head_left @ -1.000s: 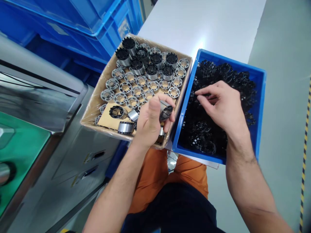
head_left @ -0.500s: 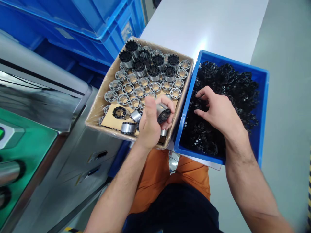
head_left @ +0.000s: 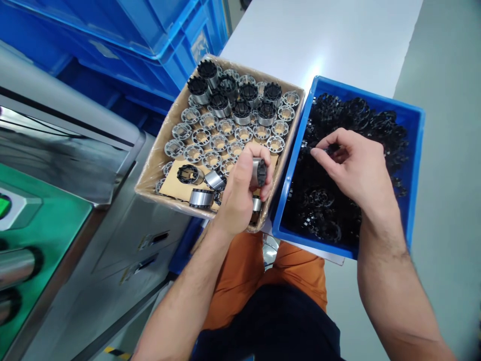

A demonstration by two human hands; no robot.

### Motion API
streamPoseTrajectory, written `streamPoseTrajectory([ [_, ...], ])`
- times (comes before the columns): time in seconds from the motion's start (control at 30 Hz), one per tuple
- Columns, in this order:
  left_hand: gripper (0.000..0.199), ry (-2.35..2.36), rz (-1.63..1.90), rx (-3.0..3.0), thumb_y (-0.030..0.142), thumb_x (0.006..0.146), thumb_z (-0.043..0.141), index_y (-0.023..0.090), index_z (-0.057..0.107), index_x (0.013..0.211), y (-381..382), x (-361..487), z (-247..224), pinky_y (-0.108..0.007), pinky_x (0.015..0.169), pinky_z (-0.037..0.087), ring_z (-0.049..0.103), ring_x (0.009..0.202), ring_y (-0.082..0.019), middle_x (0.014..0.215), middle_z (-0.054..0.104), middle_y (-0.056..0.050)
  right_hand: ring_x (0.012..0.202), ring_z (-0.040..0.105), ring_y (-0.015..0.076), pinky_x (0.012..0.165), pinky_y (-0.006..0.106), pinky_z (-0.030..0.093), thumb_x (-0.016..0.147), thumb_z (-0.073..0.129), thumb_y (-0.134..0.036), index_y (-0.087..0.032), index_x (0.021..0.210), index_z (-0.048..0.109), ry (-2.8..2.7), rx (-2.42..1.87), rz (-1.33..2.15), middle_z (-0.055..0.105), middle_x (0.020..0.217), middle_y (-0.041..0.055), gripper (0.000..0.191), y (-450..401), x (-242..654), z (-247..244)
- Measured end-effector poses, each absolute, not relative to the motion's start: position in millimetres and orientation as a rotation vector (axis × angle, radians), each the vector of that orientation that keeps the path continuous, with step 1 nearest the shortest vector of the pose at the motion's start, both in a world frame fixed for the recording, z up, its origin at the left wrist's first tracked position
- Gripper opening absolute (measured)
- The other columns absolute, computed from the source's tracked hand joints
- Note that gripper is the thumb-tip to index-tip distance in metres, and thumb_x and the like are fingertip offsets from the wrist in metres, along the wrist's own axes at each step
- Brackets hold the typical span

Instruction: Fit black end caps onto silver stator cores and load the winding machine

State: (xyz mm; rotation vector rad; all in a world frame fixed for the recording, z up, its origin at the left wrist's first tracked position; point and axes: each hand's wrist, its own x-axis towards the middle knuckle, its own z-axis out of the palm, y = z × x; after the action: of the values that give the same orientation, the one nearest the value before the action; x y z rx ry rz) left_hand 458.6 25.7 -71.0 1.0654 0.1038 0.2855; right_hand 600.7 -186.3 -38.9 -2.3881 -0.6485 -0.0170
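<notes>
My left hand (head_left: 240,188) is wrapped round a metal stator core (head_left: 257,173) with a black plastic end facing right, above the near right corner of the cardboard box (head_left: 152,173). Thumb and fingertips of my right hand (head_left: 351,160) are pinched on a black slotted plastic ring (head_left: 332,148), partly hidden by the fingers, over the blue bin (head_left: 411,165). Heaps of similar black rings (head_left: 319,200) fill that bin. In the box stand rows of bare stator cores (head_left: 243,134); several with black caps (head_left: 240,111) are on top at the back. A few capped ones lie on a cardboard sheet (head_left: 173,180).
Both containers sit on a white table (head_left: 285,40). Large blue crates (head_left: 180,55) are stacked at the back left. To the left is a metal machine (head_left: 124,210) with a green top (head_left: 48,225) carrying metal cylinders.
My right hand's fingers have closed into a pinch among the black rings. My left hand has turned the stator core slightly, its black end now facing more to the right.
</notes>
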Motion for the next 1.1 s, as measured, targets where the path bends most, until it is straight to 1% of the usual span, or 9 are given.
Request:
streamPoseTrajectory([
  [0.17,0.049,0.049,0.263,1.060,0.072,0.124,0.073,0.025,0.067,0.114,26,456,-75,-0.025,0.055,0.041,0.046,0.058,-0.012,0.080,0.058,0.003,0.076,0.071,0.0203,0.075,0.041,0.059,0.105,0.094,-0.033,-0.030,0.101,0.087,-0.584,-2.136,-0.020,0.088,0.098,0.0019,0.009,-179,591,-37],
  [0.27,0.048,0.061,0.279,1.088,0.076,0.125,0.071,0.028,0.068,0.128,24,455,-79,-0.026,0.054,0.041,0.049,0.058,-0.013,0.081,0.058,0.004,0.092,0.081,0.0230,0.077,0.038,0.067,0.105,0.102,-0.046,-0.032,0.103,0.089,-0.651,-1.800,0.103,0.091,0.109,0.0037,0.019,-164,573,-38],
  [0.37,0.051,0.086,0.337,1.169,0.081,0.127,0.064,0.034,0.068,0.148,23,454,-85,-0.025,0.053,0.038,0.051,0.057,-0.013,0.085,0.060,0.003,0.113,0.088,0.0273,0.085,0.039,0.072,0.096,0.112,-0.054,-0.032,0.102,0.088,-0.795,-1.628,0.224,0.091,0.116,0.0049,0.033,-149,557,-43],
  [0.57,0.053,0.008,0.360,1.256,0.081,0.129,0.056,0.033,0.071,0.145,26,452,-92,-0.026,0.054,0.040,0.051,0.062,-0.012,0.104,0.067,-0.002,0.107,0.086,0.0247,0.079,0.035,0.071,0.090,0.118,-0.050,-0.031,0.098,0.089,-0.826,-1.573,0.254,0.089,0.112,0.0033,0.036,-146,551,-48],
  [0.73,0.053,-0.042,0.358,1.265,0.082,0.127,0.058,0.034,0.069,0.149,27,451,-92,-0.029,0.061,0.049,0.063,0.075,-0.016,0.117,0.073,-0.005,0.110,0.086,0.0253,0.071,0.033,0.069,0.088,0.119,-0.053,-0.034,0.116,0.096,-0.769,-1.576,0.267,0.092,0.121,0.0038,0.041,-149,552,-48],
  [0.83,0.061,0.055,0.366,1.240,0.088,0.124,0.060,0.034,0.072,0.150,23,450,-88,-0.028,0.056,0.042,0.062,0.071,-0.017,0.105,0.070,-0.004,0.117,0.088,0.0285,0.075,0.038,0.072,0.091,0.116,-0.041,-0.037,0.118,0.098,-0.794,-1.588,0.208,0.094,0.129,0.0047,0.032,-151,550,-47],
  [0.9,0.070,0.121,0.363,1.201,0.096,0.120,0.062,0.034,0.075,0.147,21,450,-85,-0.029,0.054,0.040,0.065,0.074,-0.019,0.102,0.070,-0.005,0.120,0.088,0.0303,0.078,0.042,0.074,0.092,0.114,-0.034,-0.040,0.123,0.099,-0.818,-1.605,0.172,0.095,0.133,0.0037,0.035,-151,548,-47],
  [1.0,0.078,0.134,0.382,1.215,0.103,0.112,0.065,0.033,0.082,0.143,22,450,-80,-0.033,0.058,0.049,0.075,0.089,-0.024,0.117,0.078,-0.009,0.119,0.089,0.0316,0.083,0.046,0.077,0.094,0.112,-0.034,-0.045,0.139,0.098,-0.857,-1.671,0.165,0.095,0.136,0.0019,0.048,-153,548,-45],
  [1.1,0.079,0.135,0.407,1.318,0.101,0.114,0.062,0.033,0.087,0.144,23,449,-78,-0.034,0.059,0.048,0.071,0.087,-0.023,0.119,0.079,-0.009,0.114,0.090,0.0325,0.096,0.054,0.080,0.097,0.110,-0.038,-0.046,0.136,0.100,-0.923,-1.750,0.120,0.096,0.128,0.0017,0.040,-155,550,-40],
])
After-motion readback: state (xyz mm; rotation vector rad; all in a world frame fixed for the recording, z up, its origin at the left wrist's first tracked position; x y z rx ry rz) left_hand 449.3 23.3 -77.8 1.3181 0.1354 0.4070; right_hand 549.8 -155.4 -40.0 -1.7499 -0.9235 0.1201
